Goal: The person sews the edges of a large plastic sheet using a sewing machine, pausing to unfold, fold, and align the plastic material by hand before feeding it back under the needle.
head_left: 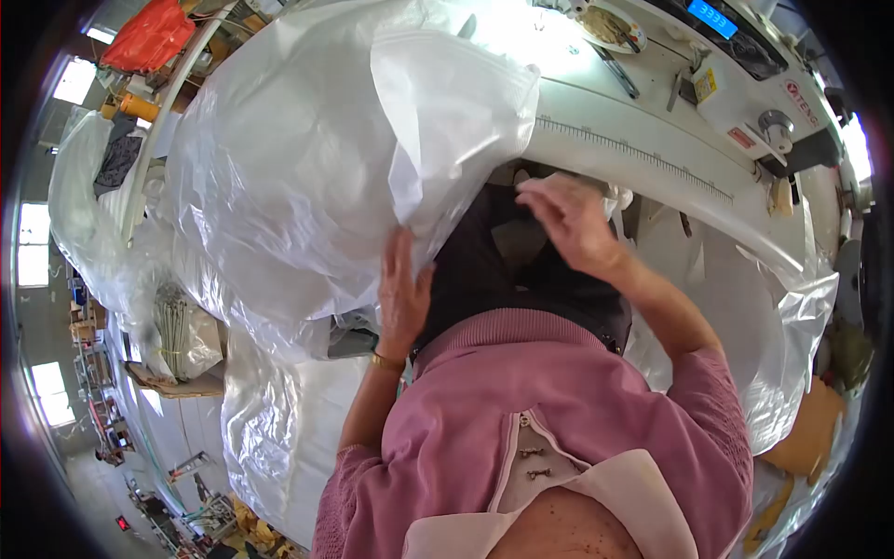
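Observation:
A large sheet of clear plastic film (270, 177) spreads over the left of the sewing table and hangs down its front edge. On top of it lies a white translucent plastic piece (456, 102) with a ridged upper edge. My left hand (402, 291) rests at the film's lower edge, fingers stretched out and touching it. Above my lap, to the right, my right hand (575, 224) is in the air near the table's front edge. Its fingers are extended and slightly blurred, and nothing shows in them.
A sewing machine (745, 102) with a lit blue display stands at the upper right. A printed ruler (643, 154) runs along the table edge. Dark scissors or snips (615, 73) and a small dish (610, 28) lie behind. More plastic (726, 317) hangs at the right.

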Tool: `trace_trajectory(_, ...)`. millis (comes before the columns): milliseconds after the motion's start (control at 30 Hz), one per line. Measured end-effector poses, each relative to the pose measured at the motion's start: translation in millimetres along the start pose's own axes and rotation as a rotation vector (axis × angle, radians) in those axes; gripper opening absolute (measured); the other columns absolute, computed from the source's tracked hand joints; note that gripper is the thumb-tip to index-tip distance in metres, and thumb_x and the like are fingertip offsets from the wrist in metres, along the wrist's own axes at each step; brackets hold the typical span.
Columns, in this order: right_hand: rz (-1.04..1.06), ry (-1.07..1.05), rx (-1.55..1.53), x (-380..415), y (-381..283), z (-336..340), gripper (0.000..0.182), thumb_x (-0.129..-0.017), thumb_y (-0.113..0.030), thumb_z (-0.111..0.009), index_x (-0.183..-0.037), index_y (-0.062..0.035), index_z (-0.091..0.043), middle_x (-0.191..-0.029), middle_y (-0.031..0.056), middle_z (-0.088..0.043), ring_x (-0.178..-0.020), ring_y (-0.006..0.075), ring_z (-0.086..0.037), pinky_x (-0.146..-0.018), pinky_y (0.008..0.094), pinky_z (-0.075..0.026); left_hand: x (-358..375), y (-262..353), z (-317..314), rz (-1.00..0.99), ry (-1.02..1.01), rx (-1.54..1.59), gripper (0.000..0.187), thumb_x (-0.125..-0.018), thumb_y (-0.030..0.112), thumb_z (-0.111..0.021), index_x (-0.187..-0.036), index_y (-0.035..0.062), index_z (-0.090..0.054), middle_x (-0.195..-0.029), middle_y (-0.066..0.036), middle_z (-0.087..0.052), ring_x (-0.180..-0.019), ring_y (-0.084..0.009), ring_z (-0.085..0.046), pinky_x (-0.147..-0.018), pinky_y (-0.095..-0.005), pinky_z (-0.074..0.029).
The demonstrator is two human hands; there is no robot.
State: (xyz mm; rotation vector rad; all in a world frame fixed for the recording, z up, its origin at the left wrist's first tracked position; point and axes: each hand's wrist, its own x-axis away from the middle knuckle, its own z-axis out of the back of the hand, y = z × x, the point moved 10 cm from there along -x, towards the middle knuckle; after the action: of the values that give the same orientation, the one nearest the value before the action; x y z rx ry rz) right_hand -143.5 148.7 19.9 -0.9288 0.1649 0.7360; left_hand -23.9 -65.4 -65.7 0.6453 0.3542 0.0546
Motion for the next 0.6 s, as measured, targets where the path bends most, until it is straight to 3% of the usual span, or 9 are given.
trace_trajectory(100,-0.199,0.017,-0.322,10,29,-70,0.016,-0.089,-0.011,-0.063,-0.098,0.0015,-0.065,-0.09,0.0137,-0.067,-0.078,0.0213,-0.065,-0.07,0.0318,-0.05,-42,-6,29,-0.108,0.102,-0.175,0.068,-0.088,0.027,-0.064,-0.146,0.008,-0.032,-0.145,-0.025,-0.034,-0.135,-0.0445,-0.031,-0.108,-0.0488,-0.03)
trace_trajectory(167,-0.329,-0.075,-0.432,7,50,-123,0.034,-0.089,-0.032,-0.063,-0.101,-0.0005,-0.066,-0.086,0.017,-0.067,-0.075,0.0311,-0.065,-0.069,0.0383,-0.05,-72,-38,36,-0.107,0.114,-0.353,0.075,-0.086,0.043,-0.063,-0.146,0.0102,-0.033,-0.146,-0.025,-0.032,-0.134,-0.0419,-0.031,-0.108,-0.0512,-0.029)
trace_trajectory(300,-0.492,-0.542,-0.288,7,36,-214,0.047,-0.088,-0.042,-0.061,-0.104,0.0022,-0.065,-0.087,0.0204,-0.066,-0.081,0.0346,-0.064,-0.072,0.0425,-0.048,-145,-43,69,-0.187,0.208,-0.51,0.075,-0.085,0.043,-0.065,-0.146,0.0108,-0.035,-0.146,-0.025,-0.034,-0.132,-0.0426,-0.034,-0.109,-0.0494,-0.029)
trace_trajectory(367,0.001,-0.344,-0.259,-15,-49,-193,0.041,-0.089,-0.032,-0.064,-0.119,-0.0027,-0.061,-0.104,0.0201,-0.064,-0.093,0.0321,-0.062,-0.083,0.0365,-0.048,-173,-46,84,-0.097,0.166,-0.496,0.072,-0.085,0.042,-0.065,-0.144,0.0112,-0.038,-0.145,-0.022,-0.036,-0.133,-0.0401,-0.035,-0.108,-0.048,-0.031)
trace_trajectory(400,-0.009,-0.344,-0.257,-21,-67,-180,0.041,-0.089,-0.032,-0.064,-0.119,-0.0027,-0.061,-0.104,0.0201,-0.064,-0.093,0.0321,-0.062,-0.083,0.0365,-0.048,-186,-46,89,-0.111,0.136,-0.51,0.072,-0.085,0.042,-0.065,-0.143,0.0111,-0.039,-0.145,-0.021,-0.037,-0.133,-0.0388,-0.035,-0.108,-0.0468,-0.031)
trace_trajectory(467,0.462,-0.161,-0.37,-28,-140,-133,0.043,-0.091,-0.028,-0.062,-0.126,-0.0039,-0.055,-0.114,0.0215,-0.06,-0.102,0.0371,-0.057,-0.089,0.0382,-0.046,-205,-59,98,-0.161,0.115,-0.519,0.073,-0.084,0.051,-0.063,-0.142,0.0127,-0.041,-0.145,-0.018,-0.039,-0.133,-0.0362,-0.037,-0.106,-0.0476,-0.033)
trace_trajectory(500,0.463,-0.167,-0.379,-26,-135,-133,0.043,-0.091,-0.028,-0.062,-0.126,-0.0039,-0.055,-0.114,0.0215,-0.06,-0.102,0.0371,-0.057,-0.089,0.0382,-0.046,-206,-61,102,-0.152,0.113,-0.525,0.073,-0.084,0.051,-0.063,-0.142,0.0127,-0.041,-0.145,-0.018,-0.039,-0.133,-0.0362,-0.037,-0.106,-0.0476,-0.033)
trace_trajectory(567,0.186,-0.244,-0.466,-24,-85,-135,0.033,-0.092,-0.023,-0.062,-0.115,-0.0006,-0.061,-0.099,0.0164,-0.066,-0.092,0.0308,-0.063,-0.085,0.0357,-0.049,-211,-61,103,-0.145,0.009,-0.498,0.075,-0.082,0.052,-0.064,-0.141,0.0128,-0.042,-0.147,-0.015,-0.038,-0.133,-0.0352,-0.038,-0.106,-0.048,-0.034)
trace_trajectory(600,-0.11,-0.218,-0.619,-16,-43,-144,0.028,-0.092,-0.023,-0.062,-0.106,0.0012,-0.064,-0.089,0.0128,-0.066,-0.083,0.0249,-0.064,-0.079,0.0332,-0.051,-214,-63,102,-0.14,0.014,-0.494,0.075,-0.082,0.052,-0.064,-0.141,0.0128,-0.042,-0.147,-0.015,-0.038,-0.133,-0.0352,-0.038,-0.106,-0.048,-0.034)
